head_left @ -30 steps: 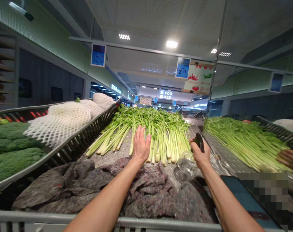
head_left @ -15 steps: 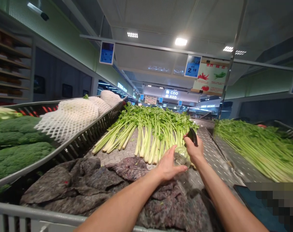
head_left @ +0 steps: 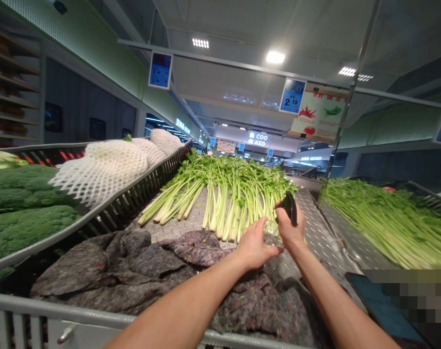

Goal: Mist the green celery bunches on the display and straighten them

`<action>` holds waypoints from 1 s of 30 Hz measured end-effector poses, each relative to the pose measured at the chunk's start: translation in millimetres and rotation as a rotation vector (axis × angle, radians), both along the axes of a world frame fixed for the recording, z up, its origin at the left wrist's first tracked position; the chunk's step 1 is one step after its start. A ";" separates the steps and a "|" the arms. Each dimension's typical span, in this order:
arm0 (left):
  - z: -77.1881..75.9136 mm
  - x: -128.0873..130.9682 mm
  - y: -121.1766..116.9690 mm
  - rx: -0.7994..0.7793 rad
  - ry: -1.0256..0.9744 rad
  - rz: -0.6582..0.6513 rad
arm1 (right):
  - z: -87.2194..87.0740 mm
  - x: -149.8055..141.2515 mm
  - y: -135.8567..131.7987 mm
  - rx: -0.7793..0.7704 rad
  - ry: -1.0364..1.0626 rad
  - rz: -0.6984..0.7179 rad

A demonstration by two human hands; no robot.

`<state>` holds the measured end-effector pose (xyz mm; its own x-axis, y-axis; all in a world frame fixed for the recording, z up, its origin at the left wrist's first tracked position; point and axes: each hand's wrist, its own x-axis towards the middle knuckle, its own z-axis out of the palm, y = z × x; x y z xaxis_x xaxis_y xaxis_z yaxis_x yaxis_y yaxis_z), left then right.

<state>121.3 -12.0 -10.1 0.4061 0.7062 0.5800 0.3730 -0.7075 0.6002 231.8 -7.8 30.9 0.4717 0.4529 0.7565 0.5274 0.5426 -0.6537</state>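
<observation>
Gripping blk handle (head_left: pixel 291 207) w/ R hand (head_left: pixel 291 231), L hand (head_left: pixel 253 246) spread beside clear container (head_left: pixel 272 233) nr celery (head_left: pixel 223 206), contact unclear.

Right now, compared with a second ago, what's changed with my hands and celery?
Your left hand moved right, in beside your right hand; contact with the clear item is unclear. Your right hand still holds the black item; the visible celery and dark cloth lie as before.
</observation>
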 end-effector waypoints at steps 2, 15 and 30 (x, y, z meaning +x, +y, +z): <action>-0.4 -1.9 -0.7 0.010 0.021 0.013 | -2.7 -0.8 -0.7 -0.001 0.013 0.005; -3.6 -2.7 -5.3 0.024 0.042 0.043 | -6.3 5.9 0.4 -0.029 0.066 -0.046; -5.7 -5.1 -4.2 0.132 0.072 -0.010 | -5.2 42.3 12.2 -0.015 0.152 -0.196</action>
<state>116.3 -16.2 -15.9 0.4564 0.6214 0.6369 0.4042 -0.7824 0.4737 274.2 4.4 25.7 0.6599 0.3519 0.6638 0.5164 0.4293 -0.7409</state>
